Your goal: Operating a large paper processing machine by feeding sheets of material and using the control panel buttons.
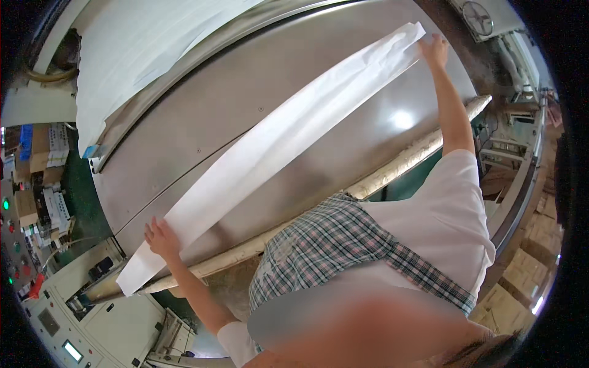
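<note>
Long white sheet (pixel 276 147) lies stretched diagonally across the steel desk (pixel 202 104). Left hand (pixel 161 238) flat on its near end, fingers spread, pressing rather than gripping. Right hand (pixel 434 50) at the far end, fingers closed on the sheet's edge. More white fabric (pixel 135 43) lies beyond.

Both arms stretch wide apart; left hand (pixel 161 238) lies flat, fingers spread, right hand (pixel 434 50) reaches far forward, fingers closed.

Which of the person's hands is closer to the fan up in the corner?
Right. The right hand holds the far end of the white sheet just below the fan; the left hand presses the opposite end, far away.
</note>
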The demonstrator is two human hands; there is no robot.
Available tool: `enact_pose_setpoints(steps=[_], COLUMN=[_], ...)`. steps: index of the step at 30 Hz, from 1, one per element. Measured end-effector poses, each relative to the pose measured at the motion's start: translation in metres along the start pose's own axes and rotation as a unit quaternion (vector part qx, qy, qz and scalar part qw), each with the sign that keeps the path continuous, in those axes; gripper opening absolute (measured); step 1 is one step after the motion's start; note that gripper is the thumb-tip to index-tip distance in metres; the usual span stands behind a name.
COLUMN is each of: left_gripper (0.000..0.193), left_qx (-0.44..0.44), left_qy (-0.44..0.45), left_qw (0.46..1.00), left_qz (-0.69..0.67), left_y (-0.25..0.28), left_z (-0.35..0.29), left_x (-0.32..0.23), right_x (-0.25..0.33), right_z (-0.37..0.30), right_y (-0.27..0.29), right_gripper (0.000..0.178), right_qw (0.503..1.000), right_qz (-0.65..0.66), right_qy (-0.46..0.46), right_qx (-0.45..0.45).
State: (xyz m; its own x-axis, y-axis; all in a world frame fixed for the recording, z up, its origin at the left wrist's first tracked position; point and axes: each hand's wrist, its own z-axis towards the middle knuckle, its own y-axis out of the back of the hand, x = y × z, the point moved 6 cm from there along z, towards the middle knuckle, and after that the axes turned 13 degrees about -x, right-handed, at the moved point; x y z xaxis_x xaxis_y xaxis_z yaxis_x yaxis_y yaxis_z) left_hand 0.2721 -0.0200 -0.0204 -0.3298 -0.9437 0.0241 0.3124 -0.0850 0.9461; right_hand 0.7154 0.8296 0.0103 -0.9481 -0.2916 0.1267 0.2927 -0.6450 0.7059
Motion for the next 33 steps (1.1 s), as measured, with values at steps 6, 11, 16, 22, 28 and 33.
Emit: enact_pose_setpoints(steps=[6,11,16,22,28,33], left_gripper=[0.049,0.050,0.049,0.048,0.047,0.042], left_qx=[0.096,0.100,0.109,0.120,0.115,0.097], left_qy=[0.080,0.074,0.081,0.099,0.080,0.100], left_qw=[0.991,0.991,0.990,0.986,0.987,0.985], left_qz=[0.049,0.054,0.046,0.064,0.076,0.097], left_y=[0.006,0.004,0.003,0.013,-0.005,0.009], left_z=[-0.005,0.002,-0.001,-0.006,-0.007,-0.002], left_x=[-0.028,-0.035,-0.034,-0.037,-0.024,0.036], right_x=[0.057,0.195,0.174,0.098,0.077,0.090], right_z=[0.027,-0.076,-0.086,-0.055,-0.030,-0.067], right_y=[0.048,0.130,0.075,-0.016,-0.030,-0.010], right_gripper=[0.015,0.011,0.015,0.038,0.047,0.039], right_qw=[0.973,0.805,0.885,0.980,0.951,0.849], right_qz=[0.215,0.412,0.087,0.033,0.072,0.237], right_qy=[0.065,0.307,0.375,0.110,0.090,0.027], right_qx=[0.058,0.295,0.263,0.163,0.288,0.471])
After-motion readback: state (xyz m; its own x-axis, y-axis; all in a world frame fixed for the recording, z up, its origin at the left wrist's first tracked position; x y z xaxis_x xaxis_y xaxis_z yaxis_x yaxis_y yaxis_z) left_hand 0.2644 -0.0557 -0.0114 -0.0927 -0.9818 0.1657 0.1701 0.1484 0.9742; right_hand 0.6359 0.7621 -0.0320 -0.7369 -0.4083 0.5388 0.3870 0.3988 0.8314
